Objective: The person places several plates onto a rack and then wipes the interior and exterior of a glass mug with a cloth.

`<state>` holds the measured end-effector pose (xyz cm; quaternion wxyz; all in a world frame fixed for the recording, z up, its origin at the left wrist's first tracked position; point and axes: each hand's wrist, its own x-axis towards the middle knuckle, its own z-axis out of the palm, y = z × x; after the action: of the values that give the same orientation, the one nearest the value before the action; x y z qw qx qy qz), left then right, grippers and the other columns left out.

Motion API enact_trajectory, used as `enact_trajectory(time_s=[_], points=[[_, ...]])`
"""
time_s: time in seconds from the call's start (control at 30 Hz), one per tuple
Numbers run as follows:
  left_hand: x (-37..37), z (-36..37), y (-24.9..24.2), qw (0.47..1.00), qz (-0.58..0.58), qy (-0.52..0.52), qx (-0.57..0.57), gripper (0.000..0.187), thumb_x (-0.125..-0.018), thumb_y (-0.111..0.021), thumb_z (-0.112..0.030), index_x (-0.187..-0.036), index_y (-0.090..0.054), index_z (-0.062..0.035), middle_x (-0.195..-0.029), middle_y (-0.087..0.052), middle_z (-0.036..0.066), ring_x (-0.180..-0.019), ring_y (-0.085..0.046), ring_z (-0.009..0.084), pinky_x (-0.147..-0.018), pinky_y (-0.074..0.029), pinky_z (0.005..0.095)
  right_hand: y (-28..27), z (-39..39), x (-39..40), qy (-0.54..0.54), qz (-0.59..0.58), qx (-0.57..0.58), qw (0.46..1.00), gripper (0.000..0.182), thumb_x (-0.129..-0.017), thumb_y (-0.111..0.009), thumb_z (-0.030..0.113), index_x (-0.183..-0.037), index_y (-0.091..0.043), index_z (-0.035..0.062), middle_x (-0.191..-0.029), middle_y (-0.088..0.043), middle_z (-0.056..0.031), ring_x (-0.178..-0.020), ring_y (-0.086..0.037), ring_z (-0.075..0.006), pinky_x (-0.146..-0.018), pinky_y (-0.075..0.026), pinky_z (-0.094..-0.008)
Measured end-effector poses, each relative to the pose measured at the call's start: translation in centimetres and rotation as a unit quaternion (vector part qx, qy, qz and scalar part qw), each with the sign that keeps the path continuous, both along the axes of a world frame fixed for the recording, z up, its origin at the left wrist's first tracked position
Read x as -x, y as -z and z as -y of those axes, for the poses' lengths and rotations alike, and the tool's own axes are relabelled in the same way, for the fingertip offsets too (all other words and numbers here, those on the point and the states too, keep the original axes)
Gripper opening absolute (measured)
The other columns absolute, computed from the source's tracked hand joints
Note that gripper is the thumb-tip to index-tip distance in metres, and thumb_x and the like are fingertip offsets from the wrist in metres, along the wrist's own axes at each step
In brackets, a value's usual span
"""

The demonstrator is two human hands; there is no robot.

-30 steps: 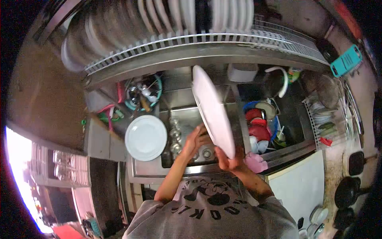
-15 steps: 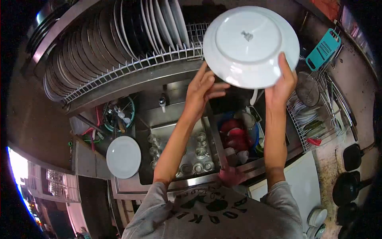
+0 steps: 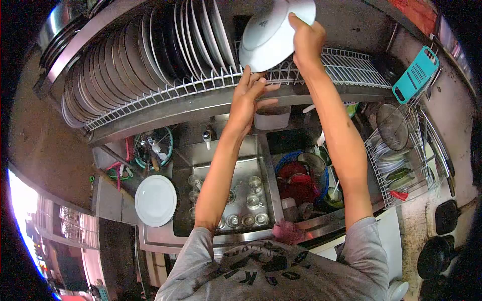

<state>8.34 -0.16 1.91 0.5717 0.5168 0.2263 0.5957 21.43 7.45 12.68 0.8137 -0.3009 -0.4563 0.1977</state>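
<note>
White, round, glossy plate (image 3: 273, 39) tilts in the right grip (image 3: 308, 44).

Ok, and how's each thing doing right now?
Held plate, tilted, over the rack
Rack plates, standing on edge
Plate beside the sink, lying flat
Glassware, sitting in the sink
Tap, no running water visible
Right grip, closed on held plate
Left grip, open

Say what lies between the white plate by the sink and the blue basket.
The head view shows the steel sink, holding glasses, with the left forearm above it.
</note>
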Motion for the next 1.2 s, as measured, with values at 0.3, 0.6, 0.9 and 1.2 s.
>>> enact_trajectory(time_s=[0.3, 0.6, 0.9, 1.2], points=[[0.5, -1.4, 0.8, 1.0, -0.023, -0.014, -0.009, 0.083, -0.092, -0.056, -0.028, -0.147, 0.001, 0.0001, -0.136, -0.042, 0.018, -0.107, -0.059, 0.0296, -0.078, -0.055, 0.0388, -2.3, -3.5, 4.1, 0.167, 0.234, 0.023, 0.957, 0.032, -0.073, -0.065, 0.023, -0.076, -0.066, -0.0086, -0.076, -0.062, -0.0307, -0.077, -0.065, -0.0436, -0.069, -0.05, -0.0458], [0.7, -1.4, 1.0, 0.998, -0.046, -0.038, -0.027, 0.074, -0.095, -0.052, -0.019, -0.148, -0.002, -0.0012, -0.131, -0.046, 0.017, -0.1, -0.061, 0.0227, -0.07, -0.057, 0.0298, -2.2, -3.0, 7.0, 0.174, 0.323, 0.06, 0.928, 0.039, -0.071, -0.062, 0.028, -0.077, -0.065, -0.0112, -0.081, -0.059, -0.0357, -0.082, -0.062, -0.0476, -0.074, -0.048, -0.0489], [-0.5, -0.1, 2.0, 0.994, -0.012, -0.104, -0.026, 0.066, -0.095, -0.052, -0.02, -0.147, -0.016, -0.0035, -0.133, -0.046, 0.015, -0.101, -0.061, 0.0235, -0.073, -0.056, 0.0333, -2.6, -4.0, 9.6, 0.156, 0.352, 0.079, 0.919, 0.03, -0.07, -0.058, 0.02, -0.078, -0.067, -0.0077, -0.082, -0.063, -0.0326, -0.082, -0.065, -0.0451, -0.079, -0.052, -0.0483], [1.3, 1.6, 4.0, 0.995, 0.016, -0.1, 0.014, 0.059, -0.095, -0.051, -0.015, -0.146, -0.023, -0.0045, -0.13, -0.047, 0.015, -0.101, -0.061, 0.0224, -0.072, -0.056, 0.0311, -3.2, -0.9, 10.8, 0.112, 0.379, 0.164, 0.904, 0.054, -0.09, -0.043, 0.044, -0.101, -0.064, -0.0046, -0.107, -0.059, -0.0338, -0.105, -0.057, -0.0452, -0.092, -0.045, -0.0512]])
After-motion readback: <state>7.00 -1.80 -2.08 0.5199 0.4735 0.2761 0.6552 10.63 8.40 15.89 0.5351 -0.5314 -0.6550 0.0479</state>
